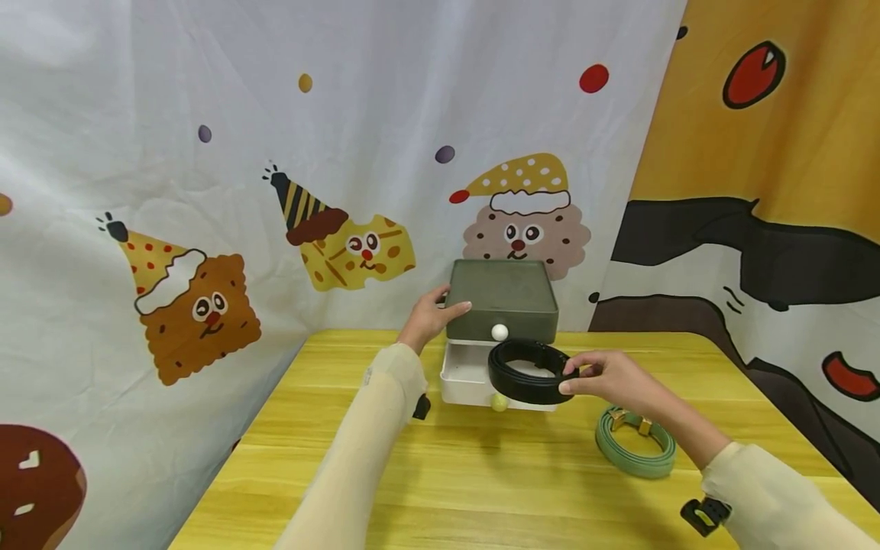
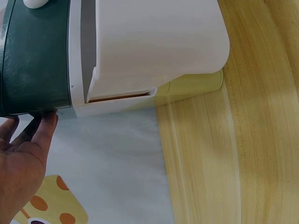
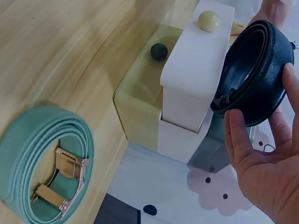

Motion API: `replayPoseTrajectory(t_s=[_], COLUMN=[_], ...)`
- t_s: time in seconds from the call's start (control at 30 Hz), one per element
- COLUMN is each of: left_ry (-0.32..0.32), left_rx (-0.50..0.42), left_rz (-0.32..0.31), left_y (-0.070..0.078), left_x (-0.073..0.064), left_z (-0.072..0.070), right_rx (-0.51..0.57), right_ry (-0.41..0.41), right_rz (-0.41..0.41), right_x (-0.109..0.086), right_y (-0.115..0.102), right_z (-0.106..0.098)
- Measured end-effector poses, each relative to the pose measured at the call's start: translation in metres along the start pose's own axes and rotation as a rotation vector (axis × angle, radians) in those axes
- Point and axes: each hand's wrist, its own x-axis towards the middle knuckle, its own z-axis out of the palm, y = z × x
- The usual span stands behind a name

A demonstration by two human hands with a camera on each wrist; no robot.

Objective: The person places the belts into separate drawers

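A small drawer unit with a dark green top tier stands at the table's far side. Its white middle drawer is pulled out, and the yellow bottom tier shows in both wrist views. My left hand rests against the green tier's left side, thumb over the top near the front edge, fingers along the side. Thumb and fingers of my right hand pinch a coiled black belt by its right side. The coil is held over the pulled-out drawer and hides part of its inside.
A coiled mint-green belt with gold-coloured fittings lies on the wooden table, right of the unit and below my right forearm. Behind the table hangs a white cloth printed with cartoon snacks.
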Motion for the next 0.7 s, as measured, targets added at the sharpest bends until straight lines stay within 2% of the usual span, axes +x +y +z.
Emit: replayPoseTrajectory(t_s=[0.37,0.7], left_ry=[0.008,0.008], left_rx=[0.014,0.002], left_rz=[0.000,-0.003], left_y=[0.001,0.000], left_x=[0.000,0.001], left_z=[0.000,0.000], right_rx=[-0.002,0.020], right_ry=[-0.019,-0.044], right_rz=[0.023,-0.007], right_x=[0.014,0.023], right_y=[-0.007,-0.006], right_z=[0.010,0.015])
